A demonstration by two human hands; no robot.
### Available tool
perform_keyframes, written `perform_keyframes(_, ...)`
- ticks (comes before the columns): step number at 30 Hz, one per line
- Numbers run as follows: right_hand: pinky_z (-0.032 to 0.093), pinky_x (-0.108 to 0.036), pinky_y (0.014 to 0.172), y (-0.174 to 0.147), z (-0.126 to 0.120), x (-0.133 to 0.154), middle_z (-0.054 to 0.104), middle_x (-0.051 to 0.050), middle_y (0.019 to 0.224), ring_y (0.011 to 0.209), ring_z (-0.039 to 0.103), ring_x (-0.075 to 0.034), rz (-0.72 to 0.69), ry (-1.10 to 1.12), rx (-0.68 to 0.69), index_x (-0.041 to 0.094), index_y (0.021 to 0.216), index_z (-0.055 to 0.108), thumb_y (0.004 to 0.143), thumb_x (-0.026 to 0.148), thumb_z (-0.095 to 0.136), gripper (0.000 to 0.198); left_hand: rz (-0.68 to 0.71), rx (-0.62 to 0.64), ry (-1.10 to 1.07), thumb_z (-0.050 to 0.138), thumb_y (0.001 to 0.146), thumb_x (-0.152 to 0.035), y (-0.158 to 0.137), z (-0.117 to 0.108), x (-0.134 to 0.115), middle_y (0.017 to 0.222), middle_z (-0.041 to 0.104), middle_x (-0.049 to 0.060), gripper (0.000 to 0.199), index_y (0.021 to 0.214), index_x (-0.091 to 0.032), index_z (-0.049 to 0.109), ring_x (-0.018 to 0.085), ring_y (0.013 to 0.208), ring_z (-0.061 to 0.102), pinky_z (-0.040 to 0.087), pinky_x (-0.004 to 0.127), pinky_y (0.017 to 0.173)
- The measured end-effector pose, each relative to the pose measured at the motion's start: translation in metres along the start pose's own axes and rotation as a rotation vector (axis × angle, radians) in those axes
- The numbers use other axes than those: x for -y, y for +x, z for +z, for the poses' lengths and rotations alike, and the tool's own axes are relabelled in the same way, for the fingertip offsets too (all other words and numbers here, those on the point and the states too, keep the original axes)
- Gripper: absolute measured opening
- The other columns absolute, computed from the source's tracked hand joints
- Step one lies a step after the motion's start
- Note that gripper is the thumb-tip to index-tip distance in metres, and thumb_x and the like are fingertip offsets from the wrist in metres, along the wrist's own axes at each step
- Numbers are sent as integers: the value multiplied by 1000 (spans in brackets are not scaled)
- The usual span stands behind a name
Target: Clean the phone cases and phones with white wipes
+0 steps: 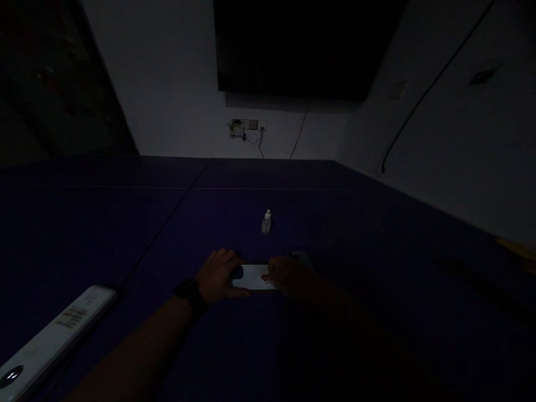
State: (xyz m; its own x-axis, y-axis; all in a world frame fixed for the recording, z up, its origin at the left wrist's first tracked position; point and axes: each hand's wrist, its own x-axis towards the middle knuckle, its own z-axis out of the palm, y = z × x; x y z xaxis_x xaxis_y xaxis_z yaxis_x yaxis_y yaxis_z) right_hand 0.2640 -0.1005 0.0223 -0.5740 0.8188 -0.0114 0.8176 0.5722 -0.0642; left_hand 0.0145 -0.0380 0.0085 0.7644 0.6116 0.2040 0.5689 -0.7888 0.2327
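A flat, pale, phone-shaped slab [253, 276] lies sideways on a dark blue table, with a dark patch near its left end. My left hand [218, 274], with a black watch on the wrist, grips that end, thumb on the near edge and fingers on the far edge. Over the right half, my right hand [288, 276] has bent fingers pressed onto the surface. Something whitish shows under its fingertips, too dim to name. Partly behind my right hand is a second phone-like object [305, 259]. Beyond the slab, a small dropper bottle [266, 223] with a white cap stands upright.
A long white power strip [58, 335] lies on the left of the blue table [234, 201]. A dark screen [301, 44] hangs on the far wall above sockets [247, 125] and cables. Something yellow [517, 251] sits at the right edge. The room is very dim.
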Motion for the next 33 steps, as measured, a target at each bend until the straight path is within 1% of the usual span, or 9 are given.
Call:
perform_keyframes(4,42,-34,84,3,2,3,66,-12,109,96,57,-22,149,-64,-54,19,120,71,97,6,46,37,5,-16,0,77,69,-72,-1,1,1,114,62,8,74,125,-26,63,30,100,54,41,40,83)
perform_keyframes(6,42,-35,84,3,1,3,67,-12,105,95,57,-22,109,-73,-33,19,116,73,96,7,48,34,16,-33,-1,74,70,-75,-2,3,3,115,62,8,74,125,-26,63,29,100,54,41,40,83)
perform_keyframes(10,42,-34,87,0,0,4,66,-10,107,98,58,-21,-67,8,-6,19,114,74,91,8,55,31,36,-41,-2,70,71,-78,-2,5,5,113,62,8,75,125,-26,62,29,99,53,41,40,84)
perform_keyframes(13,41,-34,87,1,4,5,65,-11,109,98,58,-22,-25,-8,-75,18,119,71,93,6,52,35,29,-42,-1,71,71,-78,-2,6,5,113,62,8,76,125,-26,62,29,100,53,41,41,85)
perform_keyframes(16,41,-36,84,5,8,5,66,-13,102,93,57,-23,45,-93,-109,15,119,70,95,5,48,34,27,-32,-2,73,71,-76,-2,4,4,114,62,8,74,126,-26,61,30,102,54,41,41,85)
perform_keyframes(22,40,-35,86,5,7,5,66,-11,103,96,56,-22,-50,-90,-57,18,113,72,91,8,55,29,6,-12,-3,77,69,-72,-1,2,1,114,62,8,74,124,-25,62,30,100,55,42,41,84)
perform_keyframes(27,41,-36,84,7,8,6,66,-12,103,93,56,-23,77,-70,-118,18,115,72,94,6,47,34,4,-11,-1,78,69,-71,-1,1,0,114,63,8,73,124,-26,62,30,100,55,41,41,84)
perform_keyframes(30,41,-36,86,5,6,4,66,-11,101,94,56,-22,-20,-56,-73,17,111,74,92,8,52,30,6,-12,-2,76,69,-74,-1,1,2,114,63,8,74,124,-26,62,30,101,55,41,41,84)
perform_keyframes(33,41,-35,85,4,6,5,65,-11,104,95,56,-22,-90,-13,-77,18,114,73,91,9,54,30,17,-16,-4,74,70,-74,-1,2,3,114,63,8,73,124,-27,62,30,101,55,41,41,83)
